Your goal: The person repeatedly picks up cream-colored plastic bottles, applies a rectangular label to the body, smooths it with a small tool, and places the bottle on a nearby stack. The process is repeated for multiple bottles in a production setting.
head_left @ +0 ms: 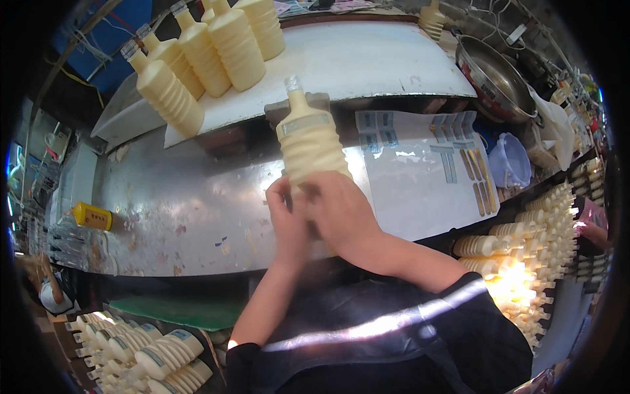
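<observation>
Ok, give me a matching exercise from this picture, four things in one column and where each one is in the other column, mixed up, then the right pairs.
Things:
1. ribbed cream bottle
2. small yellow object
3. metal bowl
4. sheet of label stickers

Places:
A. far right, beyond the raised white shelf
B. flat on the metal table, right of the hands
C. held by the left hand and right hand
D. left end of the metal table

Pairs: 1-C, 2-D, 3-A, 4-B

Cream ribbed bottle (308, 141), grey label band
</observation>
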A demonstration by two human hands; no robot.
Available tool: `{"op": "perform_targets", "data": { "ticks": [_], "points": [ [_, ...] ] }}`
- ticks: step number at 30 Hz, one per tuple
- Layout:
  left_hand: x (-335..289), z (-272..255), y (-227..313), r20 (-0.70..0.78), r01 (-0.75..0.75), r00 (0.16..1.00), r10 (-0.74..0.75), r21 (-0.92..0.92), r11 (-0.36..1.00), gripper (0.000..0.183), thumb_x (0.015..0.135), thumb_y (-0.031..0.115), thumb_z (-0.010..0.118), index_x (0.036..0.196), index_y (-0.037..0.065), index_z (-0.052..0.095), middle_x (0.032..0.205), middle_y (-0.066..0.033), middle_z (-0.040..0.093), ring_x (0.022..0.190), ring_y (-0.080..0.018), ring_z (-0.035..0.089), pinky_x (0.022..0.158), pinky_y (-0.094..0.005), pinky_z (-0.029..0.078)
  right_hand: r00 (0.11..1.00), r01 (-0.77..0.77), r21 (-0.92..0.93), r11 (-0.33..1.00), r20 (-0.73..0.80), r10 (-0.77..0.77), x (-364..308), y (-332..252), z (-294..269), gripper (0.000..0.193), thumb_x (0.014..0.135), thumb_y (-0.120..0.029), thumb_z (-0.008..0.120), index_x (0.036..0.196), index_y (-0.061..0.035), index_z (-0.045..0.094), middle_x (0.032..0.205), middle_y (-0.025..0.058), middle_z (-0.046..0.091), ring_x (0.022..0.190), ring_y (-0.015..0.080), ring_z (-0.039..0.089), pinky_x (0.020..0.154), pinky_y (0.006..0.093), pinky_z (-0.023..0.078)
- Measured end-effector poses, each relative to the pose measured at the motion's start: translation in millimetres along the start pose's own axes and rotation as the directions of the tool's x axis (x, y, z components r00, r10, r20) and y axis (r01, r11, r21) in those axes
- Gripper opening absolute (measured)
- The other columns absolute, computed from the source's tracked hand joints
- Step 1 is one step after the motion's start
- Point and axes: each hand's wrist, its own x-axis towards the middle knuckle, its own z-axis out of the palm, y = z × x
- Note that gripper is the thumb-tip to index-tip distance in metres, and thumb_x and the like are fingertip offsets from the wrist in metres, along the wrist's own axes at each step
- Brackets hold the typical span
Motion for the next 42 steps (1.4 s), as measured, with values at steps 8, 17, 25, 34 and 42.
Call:
{"op": "perform_targets", "data": {
  "ticks": [8, 17, 25, 34, 42],
  "points": [
    [4, 6, -6, -0.039, -0.009, 0.999, 0.017, 0.191, 0.982, 0.062, 0.088, 0.023, 0.074, 0.135, -0.002, 0.042, 0.132, -0.0188, 0.048, 0.125, -0.0295, 0.049, 0.109, -0.0431, 0.039, 0.965, -0.211, -0.012, 0.977, -0.163, 0.206, -11, 31, -18, 0.029, 0.093, -0.004, 0.057, 0.122, -0.0013, 0.054, 0.116, 0.0226, 0.06, 0.108, 0.0432, 0.059, 0.093, 0.0477, 0.05],
    [5, -1, -13, 0.017, -0.118, 0.993, 0.117, 0.21, 0.971, 0.042, 0.107, 0.025, 0.054, 0.14, 0.003, 0.038, 0.126, -0.0123, 0.049, 0.117, -0.0192, 0.046, 0.107, -0.035, 0.037, 0.966, 0.234, -0.08, 0.969, -0.092, -0.241, -6, 51, -38, 0.03, 0.082, 0.007, 0.072, 0.108, -0.0036, 0.062, 0.105, 0.0138, 0.072, 0.092, 0.0362, 0.07, 0.081, 0.0434, 0.057],
    [5, -1, 10, 0.017, 0.044, 0.999, -0.045, 0.091, 0.995, 0.049, 0.098, 0.02, 0.069, 0.136, 0.004, 0.043, 0.127, -0.0107, 0.049, 0.119, -0.0207, 0.047, 0.108, -0.0354, 0.038, 0.894, 0.447, -0.064, 0.892, 0.047, -0.445, -36, 30, -48, 0.028, 0.071, 0.006, 0.073, 0.096, -0.0057, 0.071, 0.101, 0.011, 0.076, 0.09, 0.0301, 0.074, 0.079, 0.0395, 0.059],
    [16, -15, 1, 0.022, 0.093, 0.996, -0.091, -0.098, 0.991, 0.029, 0.099, 0.013, 0.064, 0.125, 0.002, 0.055, 0.119, -0.0087, 0.06, 0.111, -0.0175, 0.056, 0.1, -0.0331, 0.045, 0.9, 0.401, -0.092, 0.911, 0.226, -0.373, -33, -4, -29, 0.03, 0.075, -0.004, 0.068, 0.105, -0.0041, 0.074, 0.106, 0.0108, 0.074, 0.095, 0.0261, 0.072, 0.08, 0.0366, 0.056],
    [31, -29, 2, 0.052, 0.164, 0.986, -0.159, -0.131, 0.978, 0.018, 0.107, 0.017, 0.054, 0.118, 0.005, 0.064, 0.105, -0.0021, 0.064, 0.102, -0.0113, 0.057, 0.095, -0.0273, 0.045, 0.881, 0.423, -0.06, 0.904, 0.26, -0.395, -9, -2, -16, 0.022, 0.082, -0.008, 0.069, 0.104, -0.0046, 0.068, 0.099, 0.0124, 0.069, 0.09, 0.027, 0.069, 0.072, 0.0413, 0.053]
  ]
}}
